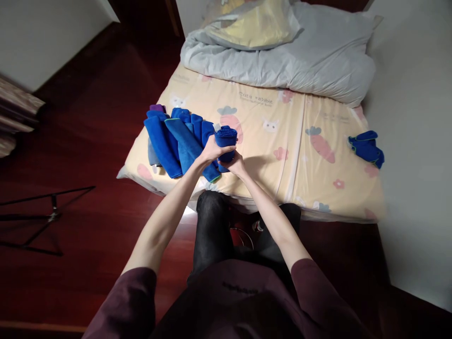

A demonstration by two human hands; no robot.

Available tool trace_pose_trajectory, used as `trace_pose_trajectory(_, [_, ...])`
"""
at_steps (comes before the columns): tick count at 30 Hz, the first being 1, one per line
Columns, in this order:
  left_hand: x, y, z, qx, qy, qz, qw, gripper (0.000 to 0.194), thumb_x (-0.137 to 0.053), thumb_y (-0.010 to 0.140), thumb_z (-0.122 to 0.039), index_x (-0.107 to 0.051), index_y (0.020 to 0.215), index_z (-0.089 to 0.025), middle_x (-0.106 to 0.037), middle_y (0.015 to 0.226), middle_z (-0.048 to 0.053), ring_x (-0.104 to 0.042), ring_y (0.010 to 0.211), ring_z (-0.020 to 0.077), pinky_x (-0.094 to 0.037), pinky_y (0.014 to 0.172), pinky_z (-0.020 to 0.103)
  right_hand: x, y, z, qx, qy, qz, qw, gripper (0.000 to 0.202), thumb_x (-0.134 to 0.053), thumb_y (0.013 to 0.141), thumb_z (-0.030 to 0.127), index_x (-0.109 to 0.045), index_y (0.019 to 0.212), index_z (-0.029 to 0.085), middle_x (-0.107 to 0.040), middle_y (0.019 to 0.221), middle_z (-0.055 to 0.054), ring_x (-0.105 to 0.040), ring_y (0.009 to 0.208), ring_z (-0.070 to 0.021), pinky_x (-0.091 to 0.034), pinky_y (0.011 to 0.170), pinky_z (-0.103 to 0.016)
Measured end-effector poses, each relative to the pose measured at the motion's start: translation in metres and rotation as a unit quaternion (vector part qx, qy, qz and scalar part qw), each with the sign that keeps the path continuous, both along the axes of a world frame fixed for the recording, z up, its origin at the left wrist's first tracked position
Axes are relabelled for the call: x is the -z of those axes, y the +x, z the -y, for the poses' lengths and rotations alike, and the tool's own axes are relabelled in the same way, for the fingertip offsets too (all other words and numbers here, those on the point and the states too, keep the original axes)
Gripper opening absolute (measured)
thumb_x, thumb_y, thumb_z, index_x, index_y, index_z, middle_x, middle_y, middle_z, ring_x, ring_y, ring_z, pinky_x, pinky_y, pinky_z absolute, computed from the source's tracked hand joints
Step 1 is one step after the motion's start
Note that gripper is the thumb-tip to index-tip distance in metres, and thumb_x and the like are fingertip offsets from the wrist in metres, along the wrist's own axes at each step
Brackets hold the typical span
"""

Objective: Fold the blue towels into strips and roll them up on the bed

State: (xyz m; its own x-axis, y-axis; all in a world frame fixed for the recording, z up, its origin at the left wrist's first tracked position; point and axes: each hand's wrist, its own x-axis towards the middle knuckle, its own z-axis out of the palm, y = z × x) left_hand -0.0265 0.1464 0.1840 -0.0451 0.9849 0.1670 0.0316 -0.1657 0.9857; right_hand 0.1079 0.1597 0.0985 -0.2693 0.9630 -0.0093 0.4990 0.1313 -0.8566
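A rolled blue towel (226, 139) with a small white tag stands upright between my two hands, above the near part of the bed. My left hand (214, 149) wraps its left side, the thumb lying across the front. Around its lower right side closes my right hand (236, 163). Just left of it, several blue towels (176, 141), long and folded or rolled, lie in a pile on the sheet. Some have green edges, and a purple cloth (157, 108) shows at the pile's far end.
The bed (261, 165) has a carrot-patterned sheet. A grey quilt (318, 56) and a pale yellow bundle (261, 26) lie at its far end. More blue cloth (367, 148) lies at the right edge by the wall. A black tripod (52, 215) stands on the red floor at left.
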Motion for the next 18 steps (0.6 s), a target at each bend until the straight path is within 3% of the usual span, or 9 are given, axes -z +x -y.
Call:
trace_pose_trajectory(10, [-0.003, -0.003, 0.003, -0.004, 0.008, 0.006, 1.000, 0.049, -0.091, 0.063, -0.036, -0.075, 0.099, -0.008, -0.079, 0.106, 0.018, -0.076, 0.099, 0.0306, -0.060, 0.100, 0.049, -0.013, -0.003, 0.002, -0.013, -0.015, 0.046, 0.999, 0.075, -0.093, 0.076, 0.035, -0.058, 0.139, 0.013, -0.077, 0.120, -0.013, -0.074, 0.111, -0.0275, -0.059, 0.091, -0.031])
trace_pose_trajectory(18, [-0.006, -0.004, 0.005, -0.003, 0.004, 0.017, 1.000, 0.049, -0.092, 0.062, -0.036, -0.075, 0.098, -0.008, -0.079, 0.105, 0.018, -0.076, 0.098, 0.0302, -0.060, 0.098, 0.048, -0.007, -0.002, 0.000, -0.018, -0.002, 0.034, 0.999, 0.075, -0.091, 0.077, 0.037, -0.058, 0.139, 0.013, -0.078, 0.117, -0.011, -0.075, 0.110, -0.0280, -0.061, 0.088, -0.033])
